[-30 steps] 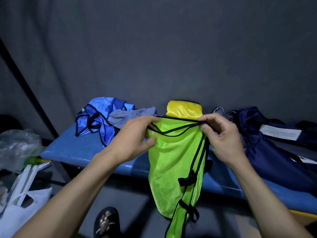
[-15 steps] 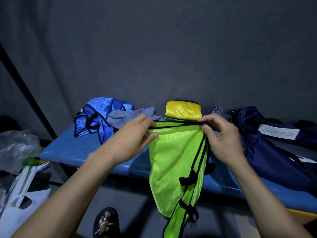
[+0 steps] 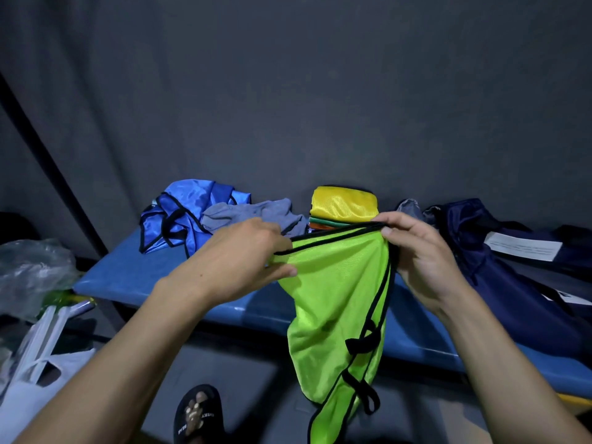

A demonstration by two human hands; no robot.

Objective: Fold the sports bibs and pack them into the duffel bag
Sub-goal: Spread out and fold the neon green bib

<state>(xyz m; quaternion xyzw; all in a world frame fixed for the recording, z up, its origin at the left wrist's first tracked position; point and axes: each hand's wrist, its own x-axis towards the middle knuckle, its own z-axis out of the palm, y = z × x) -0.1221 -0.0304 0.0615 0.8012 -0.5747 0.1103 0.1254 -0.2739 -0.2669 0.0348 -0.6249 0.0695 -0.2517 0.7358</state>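
A lime-green bib (image 3: 333, 302) with black trim hangs in front of the blue bench (image 3: 134, 277). My left hand (image 3: 237, 254) pinches its top edge at the left. My right hand (image 3: 416, 251) pinches the same edge at the right, so the black hem runs taut between them. Behind the hands a stack of folded bibs (image 3: 342, 206), yellow on top with green and orange edges below, stands against the wall. A crumpled blue bib (image 3: 185, 213) and a grey bib (image 3: 253, 213) lie to the left. The navy duffel bag (image 3: 499, 267) lies at the right on the bench.
A dark grey curtain wall (image 3: 320, 91) closes off the back. Plastic bags (image 3: 35, 315) sit on the floor at the left. A foot in a black sandal (image 3: 197, 415) stands below the bench edge. A white label (image 3: 522, 248) lies on the duffel.
Both hands have pulled the bib's top hem straighter and spread a little apart. The left hand has slid to the corner of the hem. The view has dipped slightly.
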